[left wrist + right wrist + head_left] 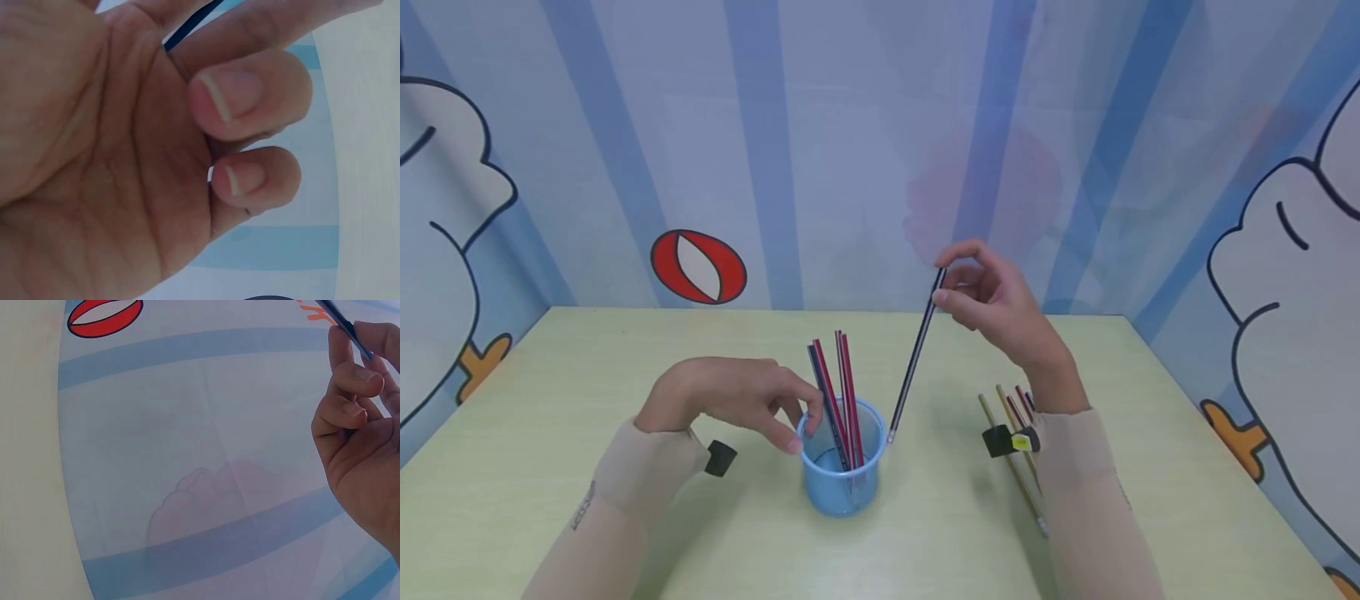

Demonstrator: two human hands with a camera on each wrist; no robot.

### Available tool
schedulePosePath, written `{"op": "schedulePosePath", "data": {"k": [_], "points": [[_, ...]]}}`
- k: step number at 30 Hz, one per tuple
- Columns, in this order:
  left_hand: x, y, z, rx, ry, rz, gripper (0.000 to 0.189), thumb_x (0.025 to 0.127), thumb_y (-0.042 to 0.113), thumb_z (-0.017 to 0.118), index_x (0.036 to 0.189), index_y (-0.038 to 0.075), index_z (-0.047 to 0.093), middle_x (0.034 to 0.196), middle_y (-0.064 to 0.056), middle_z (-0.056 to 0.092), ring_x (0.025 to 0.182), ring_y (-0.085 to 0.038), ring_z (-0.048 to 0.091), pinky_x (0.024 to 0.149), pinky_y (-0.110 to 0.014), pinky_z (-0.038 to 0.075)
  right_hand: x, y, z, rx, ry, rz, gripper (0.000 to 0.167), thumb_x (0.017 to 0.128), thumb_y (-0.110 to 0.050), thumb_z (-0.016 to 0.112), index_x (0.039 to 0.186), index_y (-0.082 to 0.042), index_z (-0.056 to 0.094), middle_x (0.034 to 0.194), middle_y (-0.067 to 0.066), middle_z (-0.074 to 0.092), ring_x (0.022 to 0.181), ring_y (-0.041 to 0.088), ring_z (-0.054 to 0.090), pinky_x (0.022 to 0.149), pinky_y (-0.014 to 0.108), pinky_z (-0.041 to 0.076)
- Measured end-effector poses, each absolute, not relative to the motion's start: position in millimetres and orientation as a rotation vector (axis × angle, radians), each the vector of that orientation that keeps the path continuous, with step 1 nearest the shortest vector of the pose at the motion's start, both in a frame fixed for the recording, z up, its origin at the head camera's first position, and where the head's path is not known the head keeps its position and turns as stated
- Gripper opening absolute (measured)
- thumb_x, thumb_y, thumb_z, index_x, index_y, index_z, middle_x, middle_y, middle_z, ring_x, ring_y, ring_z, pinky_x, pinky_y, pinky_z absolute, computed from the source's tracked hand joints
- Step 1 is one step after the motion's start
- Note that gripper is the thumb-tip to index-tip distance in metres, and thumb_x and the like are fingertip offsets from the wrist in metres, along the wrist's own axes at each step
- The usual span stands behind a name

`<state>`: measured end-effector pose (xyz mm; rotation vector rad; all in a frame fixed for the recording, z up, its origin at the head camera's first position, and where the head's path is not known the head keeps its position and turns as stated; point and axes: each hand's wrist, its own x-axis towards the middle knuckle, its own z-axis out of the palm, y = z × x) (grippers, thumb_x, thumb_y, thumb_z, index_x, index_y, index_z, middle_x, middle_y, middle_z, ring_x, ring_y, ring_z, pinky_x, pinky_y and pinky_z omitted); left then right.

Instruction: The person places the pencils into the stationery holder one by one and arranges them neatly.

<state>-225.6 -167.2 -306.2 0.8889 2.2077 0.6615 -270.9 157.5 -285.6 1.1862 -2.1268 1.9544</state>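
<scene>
In the head view, a light blue cup [841, 492] stands on the table with several red and dark pencils [852, 392] leaning in it. My left hand [741, 396] is at the cup's left side, pinching its rim between thumb and fingers. Ring and little fingers curl toward the palm in the left wrist view. To the right of the cup, my right hand [992, 300] is raised, pinching a dark striped pencil [917, 354] near its top between thumb and index finger. This pencil slants, its white-tipped lower end close beside the cup's right rim.
Several gold, red and dark pencils [1018, 475] lie on the table [760, 558], partly hidden by the right forearm. A printed backdrop [865, 167] with blue stripes rises behind the table's far edge. Black blocks [721, 458] sit at the wrists.
</scene>
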Motion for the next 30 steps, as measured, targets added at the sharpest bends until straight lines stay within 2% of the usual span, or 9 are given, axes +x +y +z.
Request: {"op": "schedulePosePath", "data": {"k": [10,17,23,30], "points": [[-225.4,-167.0,-306.6,0.888,2.205,0.663,0.014,0.090,0.022,0.076,0.098,0.019,0.065,0.115,0.003,0.070,0.100,-0.013,0.066,0.079,-0.038,0.048,-267.8,152.9,-282.7,1.211,-1.929,2.021,0.029,0.093,0.005,0.059,0.115,-0.013,0.055,0.083,0.007,0.056,0.053,0.017,0.033,0.049,0.031,0.028],[-224.7,-167.2,-306.0,0.868,2.205,0.671,0.015,0.089,0.021,0.077,0.098,0.017,0.065,0.114,0.003,0.070,0.100,-0.013,0.066,0.079,-0.038,0.047,-270.5,143.6,-288.4,1.151,-2.187,1.828,0.026,0.095,-0.003,0.064,0.116,-0.015,0.055,0.087,0.009,0.059,0.060,0.019,0.042,0.053,0.030,0.036],[-224.8,-167.5,-305.5,0.883,2.208,0.659,0.014,0.090,0.021,0.076,0.098,0.017,0.065,0.114,0.003,0.071,0.098,-0.013,0.066,0.078,-0.038,0.047,-271.5,130.4,-295.6,1.237,-2.372,1.658,0.024,0.095,-0.006,0.066,0.116,-0.012,0.055,0.089,0.011,0.063,0.060,0.022,0.042,0.057,0.031,0.038],[-226.4,-166.8,-306.6,0.895,2.198,0.662,0.015,0.090,0.023,0.076,0.099,0.016,0.066,0.115,0.003,0.071,0.101,-0.012,0.067,0.080,-0.038,0.048,-270.1,116.5,-303.2,1.339,-2.466,1.537,0.024,0.095,-0.008,0.068,0.116,-0.012,0.057,0.087,0.006,0.066,0.056,0.022,0.042,0.057,0.031,0.040]]}}
